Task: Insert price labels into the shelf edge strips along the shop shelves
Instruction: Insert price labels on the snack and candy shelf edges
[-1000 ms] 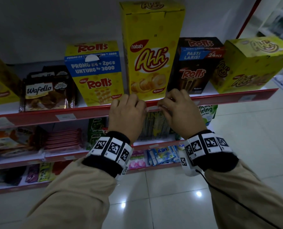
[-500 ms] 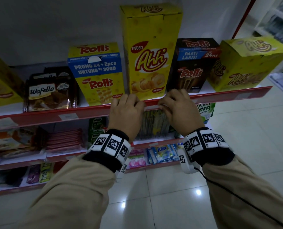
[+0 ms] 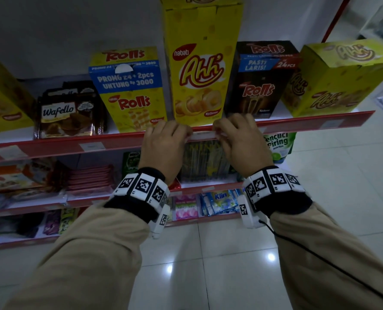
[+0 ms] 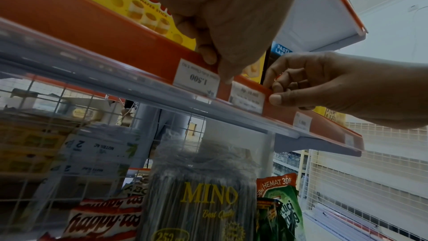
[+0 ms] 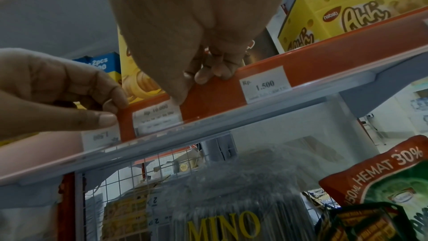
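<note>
A white price label [image 3: 202,136] [image 4: 246,98] [image 5: 157,118] reading Rp 10.000 sits in the red shelf edge strip [image 3: 298,123] [image 4: 92,30] [image 5: 324,61], below the tall yellow Ahh box [image 3: 200,70]. My left hand [image 3: 187,135] [image 4: 216,63] [image 5: 111,109] pinches the strip just left of the label, fingers curled over the top edge and thumb on the front. My right hand [image 3: 217,133] [image 4: 275,92] [image 5: 190,87] pinches the strip just right of it, its thumb touching the label's upper right corner.
Further labels sit in the strip: an upside-down 1.500 one [image 4: 197,80] to the left and an upright 1.500 one [image 5: 265,83] to the right. Snack boxes [image 3: 130,90] stand on the shelf above. A MINO pack [image 4: 203,199] and a green pouch [image 5: 389,190] stand below.
Both hands have stayed on the strip at either side of the label. Only the head view has shifted slightly.
</note>
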The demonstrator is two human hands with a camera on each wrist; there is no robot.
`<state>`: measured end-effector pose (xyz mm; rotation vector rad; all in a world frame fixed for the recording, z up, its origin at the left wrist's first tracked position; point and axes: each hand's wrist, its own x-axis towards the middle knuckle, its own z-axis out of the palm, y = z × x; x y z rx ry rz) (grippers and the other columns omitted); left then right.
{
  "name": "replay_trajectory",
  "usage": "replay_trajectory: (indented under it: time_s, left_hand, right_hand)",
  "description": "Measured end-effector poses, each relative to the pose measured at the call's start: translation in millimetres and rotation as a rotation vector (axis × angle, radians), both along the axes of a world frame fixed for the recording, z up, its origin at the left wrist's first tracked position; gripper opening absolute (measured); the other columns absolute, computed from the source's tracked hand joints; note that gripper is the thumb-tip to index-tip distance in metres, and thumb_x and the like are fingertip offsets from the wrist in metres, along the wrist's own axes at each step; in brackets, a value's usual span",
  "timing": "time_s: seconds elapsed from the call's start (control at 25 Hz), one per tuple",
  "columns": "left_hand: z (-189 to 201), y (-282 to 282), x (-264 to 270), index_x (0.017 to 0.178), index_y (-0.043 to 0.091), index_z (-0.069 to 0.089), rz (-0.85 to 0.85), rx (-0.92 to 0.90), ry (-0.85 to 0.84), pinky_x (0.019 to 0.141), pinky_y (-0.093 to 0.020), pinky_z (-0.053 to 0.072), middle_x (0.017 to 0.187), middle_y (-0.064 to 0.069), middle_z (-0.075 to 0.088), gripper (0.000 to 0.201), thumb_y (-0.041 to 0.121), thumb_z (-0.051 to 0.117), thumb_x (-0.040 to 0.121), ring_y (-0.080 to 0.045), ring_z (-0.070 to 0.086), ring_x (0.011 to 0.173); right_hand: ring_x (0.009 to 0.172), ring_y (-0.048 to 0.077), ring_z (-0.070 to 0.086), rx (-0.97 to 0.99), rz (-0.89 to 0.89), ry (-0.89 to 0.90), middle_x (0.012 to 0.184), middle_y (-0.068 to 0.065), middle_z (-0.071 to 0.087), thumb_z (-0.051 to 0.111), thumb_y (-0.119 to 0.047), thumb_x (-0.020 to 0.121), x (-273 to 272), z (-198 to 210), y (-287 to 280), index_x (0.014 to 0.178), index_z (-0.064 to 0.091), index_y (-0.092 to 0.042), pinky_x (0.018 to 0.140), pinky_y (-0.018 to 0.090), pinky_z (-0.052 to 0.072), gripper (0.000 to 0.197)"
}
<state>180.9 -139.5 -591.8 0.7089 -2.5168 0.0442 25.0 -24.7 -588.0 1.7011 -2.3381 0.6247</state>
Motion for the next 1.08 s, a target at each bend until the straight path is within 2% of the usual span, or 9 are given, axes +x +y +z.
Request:
replay_trajectory:
  time_s: [0.12,0.28,0.44,0.68,0.84,0.96,1.08]
  left_hand:
    - [-1.7,3.3,2.1,0.109,0.014,0.066,0.016,0.004,-0.022,0.075,-0.040,0.035,0.100,-0.008,0.063,0.031,-0.002,0.057,0.084,-0.032,0.055,0.095]
    - [-1.1,8.6,5.5,0.113,0.015,0.066,0.025,0.016,-0.002,0.078,-0.040,0.036,0.102,-0.008,0.062,0.037,-0.004,0.056,0.083,-0.032,0.054,0.099]
    - [1.4,3.9,11.2,0.114,0.017,0.064,0.047,-0.003,-0.052,0.079,-0.039,0.034,0.106,-0.006,0.061,0.042,-0.004,0.058,0.079,-0.031,0.053,0.100]
    - [0.7,-10.5,40.2,0.113,0.016,0.064,0.059,-0.094,-0.043,0.081,-0.039,0.031,0.106,-0.007,0.061,0.041,0.003,0.063,0.075,-0.030,0.055,0.100]
    - [1.3,-23.7,60.9,0.109,0.015,0.065,0.056,-0.097,-0.047,0.084,-0.037,0.030,0.104,-0.007,0.061,0.037,0.005,0.064,0.074,-0.030,0.056,0.098]
    - [1.7,-27.5,66.3,0.116,0.015,0.063,0.024,-0.042,-0.078,0.080,-0.039,0.036,0.108,-0.008,0.059,0.042,0.003,0.063,0.076,-0.031,0.053,0.099]
    - [0.1,-28.5,68.1,0.128,0.018,0.056,-0.015,0.022,-0.126,0.081,-0.041,0.040,0.113,-0.008,0.054,0.054,0.005,0.060,0.075,-0.030,0.048,0.103]
  right_hand:
    - [0.104,0.036,0.046,0.000,0.017,0.010,0.108,0.015,0.057,0.055,-0.013,0.091,-0.9,-2.9,1.4,0.111,0.063,-0.011,0.077,0.044,0.046,0.022]
    - [0.102,0.036,0.047,-0.053,0.021,0.005,0.106,0.014,0.058,0.055,-0.010,0.089,-0.1,-3.7,2.9,0.112,0.062,-0.012,0.080,0.044,0.043,0.024]
    - [0.099,0.037,0.047,-0.099,0.013,0.036,0.106,0.014,0.056,0.058,-0.010,0.085,5.2,-5.8,0.9,0.110,0.063,-0.013,0.079,0.042,0.042,0.026]
    - [0.102,0.036,0.049,-0.085,0.006,0.072,0.110,0.010,0.058,0.061,-0.012,0.079,34.9,-3.8,-15.3,0.111,0.063,-0.014,0.078,0.042,0.037,0.032]
    - [0.103,0.038,0.050,-0.075,0.082,0.029,0.110,0.015,0.058,0.060,-0.006,0.078,65.9,-3.5,-36.3,0.113,0.062,-0.006,0.081,0.043,0.040,0.036]
    - [0.099,0.038,0.052,-0.128,0.060,0.006,0.107,0.019,0.060,0.059,0.000,0.078,77.8,-6.2,-43.0,0.110,0.063,0.000,0.083,0.041,0.042,0.032]
    - [0.095,0.037,0.054,-0.157,0.042,0.041,0.101,0.018,0.063,0.061,-0.001,0.077,82.7,-7.7,-46.1,0.107,0.066,0.000,0.081,0.039,0.043,0.030]
